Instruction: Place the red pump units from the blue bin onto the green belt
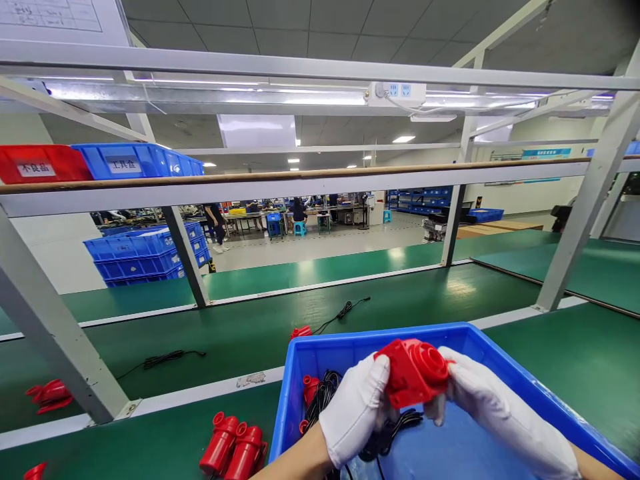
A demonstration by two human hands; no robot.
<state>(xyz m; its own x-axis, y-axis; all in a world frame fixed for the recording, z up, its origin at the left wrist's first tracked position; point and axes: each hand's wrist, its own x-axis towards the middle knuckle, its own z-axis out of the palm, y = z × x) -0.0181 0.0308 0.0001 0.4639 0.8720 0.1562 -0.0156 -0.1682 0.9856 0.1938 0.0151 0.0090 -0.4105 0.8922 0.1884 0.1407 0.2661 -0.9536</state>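
Both my hands, in white gloves, are over a blue bin (300, 360) and grip one red plastic housing (407, 377) with a stepped round end. My left hand (357, 407) is closed on its left side. At the round end, the fingers of my right hand (485, 393) are closed on its right side. Beneath it hangs or lies a coiled black cable (377, 443); whether it joins the held housing I cannot tell. In the bin's left part lie another red housing (311, 388) and more black cable (327, 393), partly hidden by my left hand.
Two red cylindrical housings (233, 447) stand left of the bin on the green bench (165, 427). Beyond, the green belt (260, 327) carries red pieces with black cables. White posts (575, 200) and a shelf with red and blue boxes (140, 160) frame the bench. People sit farther back.
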